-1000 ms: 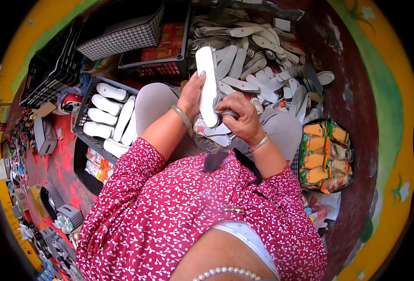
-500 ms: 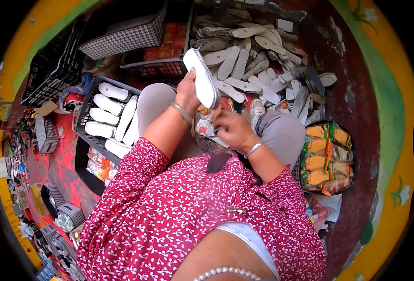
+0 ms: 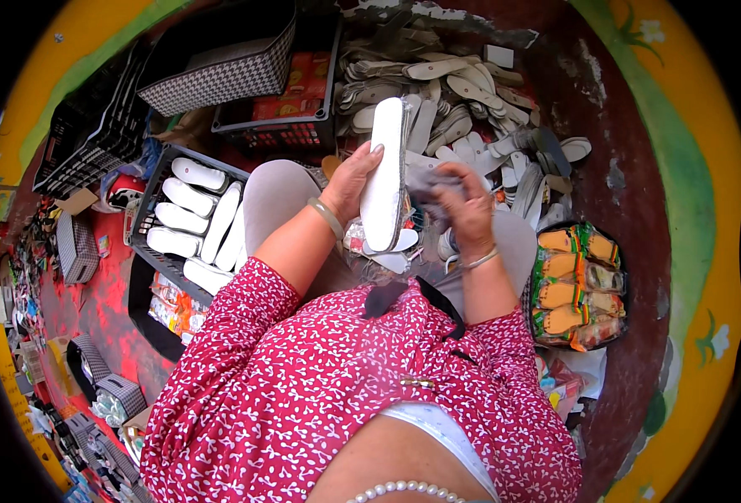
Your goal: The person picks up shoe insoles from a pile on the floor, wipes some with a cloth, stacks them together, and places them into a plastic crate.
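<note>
My left hand (image 3: 356, 178) grips a stack of white insoles (image 3: 384, 172), held upright over my lap with its top face toward me. To the right of the stack is my right hand (image 3: 466, 201), its fingers curled and blurred by motion. A greyish blurred thing (image 3: 425, 180) lies between its fingers and the edge of the stack; I cannot make out what it is. Beyond my hands spreads a big heap of loose pale insoles (image 3: 475, 88). At the left a black crate (image 3: 157, 178) holds several white insole stacks (image 3: 190, 195).
A houndstooth-patterned bin (image 3: 219, 82) and a black crate with red packs (image 3: 278, 134) stand at the far left. On the right, a basket holds packaged yellow insoles (image 3: 560, 293). A dark bin with plastic-wrapped items (image 3: 173, 302) sits below the left crate.
The insole stack has swung more upright and moved right and lower in my left hand. My right hand has risen to the right, beside the stack, with the greyish thing at its fingers.
</note>
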The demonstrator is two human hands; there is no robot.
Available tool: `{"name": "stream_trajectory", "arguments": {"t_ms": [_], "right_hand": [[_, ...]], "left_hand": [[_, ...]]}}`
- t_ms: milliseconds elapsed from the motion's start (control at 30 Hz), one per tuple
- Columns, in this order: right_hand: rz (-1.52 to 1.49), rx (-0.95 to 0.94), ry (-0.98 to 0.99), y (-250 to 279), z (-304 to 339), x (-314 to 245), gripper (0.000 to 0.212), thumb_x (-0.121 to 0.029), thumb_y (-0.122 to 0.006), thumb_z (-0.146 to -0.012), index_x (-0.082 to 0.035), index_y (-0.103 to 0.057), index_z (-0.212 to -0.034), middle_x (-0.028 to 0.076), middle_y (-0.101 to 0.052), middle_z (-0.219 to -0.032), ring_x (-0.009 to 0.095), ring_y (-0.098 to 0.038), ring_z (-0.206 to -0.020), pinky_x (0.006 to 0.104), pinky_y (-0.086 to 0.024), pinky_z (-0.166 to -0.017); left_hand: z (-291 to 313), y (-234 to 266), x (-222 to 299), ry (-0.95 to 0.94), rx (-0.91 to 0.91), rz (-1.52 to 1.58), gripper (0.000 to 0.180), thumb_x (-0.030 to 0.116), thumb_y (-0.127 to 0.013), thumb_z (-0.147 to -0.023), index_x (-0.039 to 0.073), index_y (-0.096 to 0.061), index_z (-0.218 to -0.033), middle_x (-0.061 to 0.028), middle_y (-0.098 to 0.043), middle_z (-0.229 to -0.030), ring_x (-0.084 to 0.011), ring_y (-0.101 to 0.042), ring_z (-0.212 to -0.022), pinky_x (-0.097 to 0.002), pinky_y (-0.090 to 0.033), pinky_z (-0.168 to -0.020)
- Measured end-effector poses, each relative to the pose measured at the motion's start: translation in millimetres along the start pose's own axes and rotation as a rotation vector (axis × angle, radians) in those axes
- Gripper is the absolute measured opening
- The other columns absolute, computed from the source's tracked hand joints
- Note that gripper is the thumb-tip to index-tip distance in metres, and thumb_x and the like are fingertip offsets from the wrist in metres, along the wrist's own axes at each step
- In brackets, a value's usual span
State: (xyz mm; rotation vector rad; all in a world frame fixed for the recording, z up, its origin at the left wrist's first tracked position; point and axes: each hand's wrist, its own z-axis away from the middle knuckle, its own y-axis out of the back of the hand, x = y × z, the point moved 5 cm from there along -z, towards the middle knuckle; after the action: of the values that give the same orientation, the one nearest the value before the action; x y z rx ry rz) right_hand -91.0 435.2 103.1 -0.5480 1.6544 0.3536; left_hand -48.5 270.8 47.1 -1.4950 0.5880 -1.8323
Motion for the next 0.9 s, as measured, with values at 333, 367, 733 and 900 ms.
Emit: {"name": "stream_trajectory", "arguments": {"t_ms": [333, 367, 733, 900], "right_hand": [[0.7, 0.257, 0.45, -1, -2, -17, 0.02, 0.003, -0.059, -0.072, -0.004, -0.057, -0.09, 0.011, -0.055, -0.089, 0.029, -0.056, -0.083, 0.0353, -0.046, -0.075], [0.736, 0.326, 0.451, 6, -4, -19, 0.02, 0.002, -0.059, -0.072, -0.004, -0.057, -0.091, 0.012, -0.055, -0.089, 0.029, -0.056, -0.083, 0.0354, -0.046, -0.075], [-0.012, 0.63, 0.225, 63, -15, -3, 0.02, 0.0, -0.058, -0.083, -0.003, -0.055, -0.102, 0.002, -0.058, -0.096, 0.01, -0.053, -0.089, 0.0236, -0.043, -0.082], [0.48, 0.29, 0.29, 15, -17, -6, 0.024, 0.003, -0.055, -0.076, -0.004, -0.058, -0.099, 0.005, -0.058, -0.094, 0.016, -0.056, -0.089, 0.0266, -0.044, -0.082]], "left_hand": [[10, -11, -40, 0.374, -0.289, -0.104, 0.049, 0.018, -0.056, -0.088, 0.006, -0.037, -0.132, -0.0084, -0.058, -0.11, -0.0157, -0.061, -0.09, -0.0278, -0.052, -0.076], [11, -13, -39, 0.399, -0.313, -0.106, 0.049, 0.017, -0.056, -0.088, 0.005, -0.037, -0.132, -0.0088, -0.058, -0.11, -0.0159, -0.061, -0.09, -0.0282, -0.052, -0.077], [10, -17, -27, 0.336, -0.368, 0.004, 0.046, 0.016, -0.054, -0.088, 0.002, -0.038, -0.129, -0.0109, -0.059, -0.11, -0.0135, -0.062, -0.09, -0.0258, -0.053, -0.076], [5, -11, -31, 0.32, -0.274, -0.03, 0.042, 0.017, -0.053, -0.089, 0.004, -0.041, -0.126, -0.0077, -0.06, -0.106, -0.0122, -0.062, -0.09, -0.0238, -0.053, -0.075]]}}
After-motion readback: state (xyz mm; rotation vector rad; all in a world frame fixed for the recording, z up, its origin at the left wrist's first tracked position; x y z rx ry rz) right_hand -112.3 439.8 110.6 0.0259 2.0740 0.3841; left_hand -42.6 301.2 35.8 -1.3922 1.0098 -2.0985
